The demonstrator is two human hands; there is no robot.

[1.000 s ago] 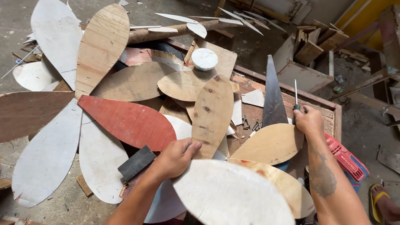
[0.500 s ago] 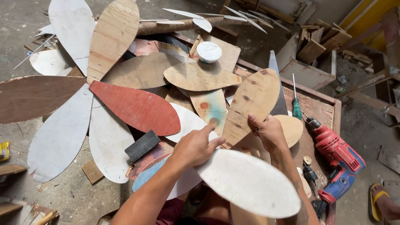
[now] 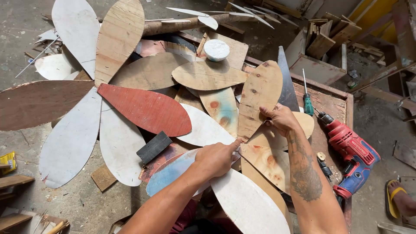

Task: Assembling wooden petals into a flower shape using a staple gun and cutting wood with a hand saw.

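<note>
Petal [image 3: 259, 97] of bare plywood, upright just left of saw [image 3: 287, 82]; right hand [image 3: 281, 119] gripping its lower end. Left hand [image 3: 216, 158] pressing flat below, grasping nothing. Probably stiff, light; best gripped by edges.

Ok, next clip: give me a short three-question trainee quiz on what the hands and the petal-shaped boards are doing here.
1. True or false: the right hand grips the lower end of the tall plywood petal.
2. Which tool lies nearest the right forearm? A) red drill B) handsaw C) screwdriver
3. What does the left hand press on, and what colour is the petal to the left of it above the black block?

Key
1. True.
2. A, the drill lies on the bench just beside the forearm.
3. It presses on the overlapped petal ends at the centre, on the white petal; the petal is red.
</note>
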